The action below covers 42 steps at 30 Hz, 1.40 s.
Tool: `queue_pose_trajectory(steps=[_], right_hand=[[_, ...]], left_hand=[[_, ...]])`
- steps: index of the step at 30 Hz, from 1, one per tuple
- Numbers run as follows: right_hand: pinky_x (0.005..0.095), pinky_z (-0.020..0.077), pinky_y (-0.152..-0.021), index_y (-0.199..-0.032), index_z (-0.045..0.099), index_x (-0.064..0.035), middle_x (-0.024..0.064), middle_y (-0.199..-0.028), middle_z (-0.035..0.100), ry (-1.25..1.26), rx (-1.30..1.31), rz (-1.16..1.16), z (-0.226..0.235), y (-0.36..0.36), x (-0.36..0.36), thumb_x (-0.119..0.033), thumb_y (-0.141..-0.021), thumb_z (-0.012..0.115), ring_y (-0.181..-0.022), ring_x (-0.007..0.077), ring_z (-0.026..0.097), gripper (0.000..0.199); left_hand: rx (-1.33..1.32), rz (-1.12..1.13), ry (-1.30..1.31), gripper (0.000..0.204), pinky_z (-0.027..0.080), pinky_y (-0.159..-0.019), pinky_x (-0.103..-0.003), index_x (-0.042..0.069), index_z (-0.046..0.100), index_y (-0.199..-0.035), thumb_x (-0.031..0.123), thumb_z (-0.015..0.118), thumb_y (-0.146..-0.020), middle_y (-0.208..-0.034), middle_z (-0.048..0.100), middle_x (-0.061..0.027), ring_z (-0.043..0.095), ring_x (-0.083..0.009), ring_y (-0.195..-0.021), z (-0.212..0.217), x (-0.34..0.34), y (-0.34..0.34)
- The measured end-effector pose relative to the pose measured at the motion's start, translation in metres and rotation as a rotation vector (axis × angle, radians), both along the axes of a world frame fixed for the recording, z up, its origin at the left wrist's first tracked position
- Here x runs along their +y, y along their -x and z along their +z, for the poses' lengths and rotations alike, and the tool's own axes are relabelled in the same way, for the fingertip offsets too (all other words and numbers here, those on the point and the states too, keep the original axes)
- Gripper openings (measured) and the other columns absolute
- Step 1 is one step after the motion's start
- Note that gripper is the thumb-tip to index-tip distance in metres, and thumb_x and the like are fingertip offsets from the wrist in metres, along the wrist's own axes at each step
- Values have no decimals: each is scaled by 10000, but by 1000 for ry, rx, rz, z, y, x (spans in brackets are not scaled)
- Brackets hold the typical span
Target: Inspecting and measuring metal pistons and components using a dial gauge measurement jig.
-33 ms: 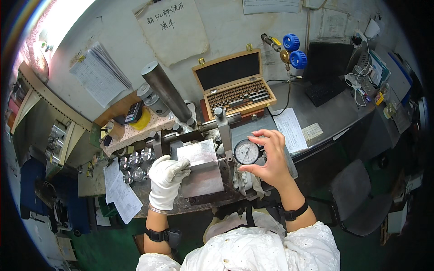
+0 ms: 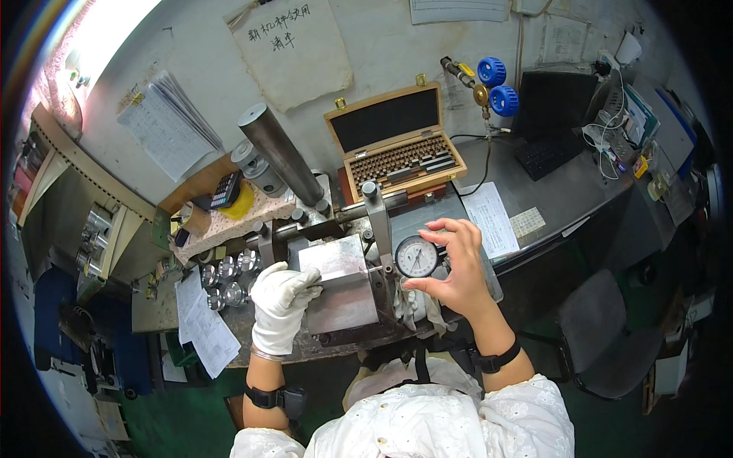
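Observation:
My left hand (image 2: pixel 281 309) wears a white glove. Its fingers are curled together at the left edge of a grey metal block (image 2: pixel 343 305) on a bench fixture; whatever they pinch is hidden. A bright, flat top face (image 2: pixel 332 258) lies just beyond the block. My bare right hand (image 2: pixel 460 267) curves around a round dial indicator (image 2: pixel 417 256), thumb at the lower rim and fingers at the upper rim. The dial has a white face and black bezel, and sits right of the fixture's upright metal arm (image 2: pixel 379 221). A thin rod (image 2: pixel 374 269) runs from it toward the block.
Behind the fixture stands an open wooden case (image 2: pixel 408 175) of gauge blocks, beside a thick upright metal column (image 2: pixel 279 153). Several shiny round metal parts (image 2: pixel 227 267) sit to the left. Papers (image 2: pixel 489 221), a keyboard (image 2: pixel 550 155) and a chair (image 2: pixel 611 332) are at right.

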State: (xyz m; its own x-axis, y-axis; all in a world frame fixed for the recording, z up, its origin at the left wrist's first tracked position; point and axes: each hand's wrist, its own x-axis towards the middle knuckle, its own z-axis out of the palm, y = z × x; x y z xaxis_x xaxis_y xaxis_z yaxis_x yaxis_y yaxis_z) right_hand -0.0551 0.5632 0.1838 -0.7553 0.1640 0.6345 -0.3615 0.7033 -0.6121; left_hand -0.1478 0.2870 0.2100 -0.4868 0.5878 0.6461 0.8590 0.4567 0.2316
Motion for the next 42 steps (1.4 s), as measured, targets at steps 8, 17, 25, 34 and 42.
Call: queue_pose_trajectory(steps=[8, 17, 25, 34, 42], right_hand=[[452, 288, -985, -1111, 548, -73, 100, -1166, 486, -11, 10, -13, -2, 5, 2, -419, -597, 813, -1132, 319, 370, 673], [460, 279, -986, -1129, 555, -81, 103, -1168, 479, -23, 13, -75, 7, -1, -5, -425, -605, 809, -1136, 324, 357, 676], [285, 426, -492, -1215, 559, -67, 22, -623, 517, 150, 52, 130, 8, -17, -54, -185, -767, 711, -498, 164, 502, 487], [265, 362, -451, -1384, 392, -52, 28, -542, 436, 240, -266, 201, -3, -11, -82, -228, -783, 711, -445, 116, 408, 702], [269, 359, -469, -1398, 374, -70, 26, -549, 409, 262, -304, 236, -2, -10, -80, -224, -784, 710, -468, 116, 387, 718]], left_hand=[[26, -11, -17, 335, 474, -822, -360, 149, 658, -958, 85, 749, -642, -764, 679, 19, 647, -165, -699, -2, 2, 6], [-1, -5, -3, 274, 453, -856, -362, 134, 663, -956, 47, 669, -696, -760, 688, 28, 654, -157, -719, 2, 4, 3], [-25, -2, 15, 281, 448, -854, -353, 131, 664, -968, 44, 654, -701, -747, 691, 33, 654, -151, -713, 2, 2, 3], [-22, -11, 29, 330, 454, -853, -371, 129, 649, -977, 45, 703, -662, -772, 688, 8, 648, -173, -722, 2, 2, 2], [-27, -8, 26, 322, 426, -880, -350, 123, 652, -1005, 32, 633, -696, -762, 699, 23, 658, -148, -724, 4, 3, 1]])
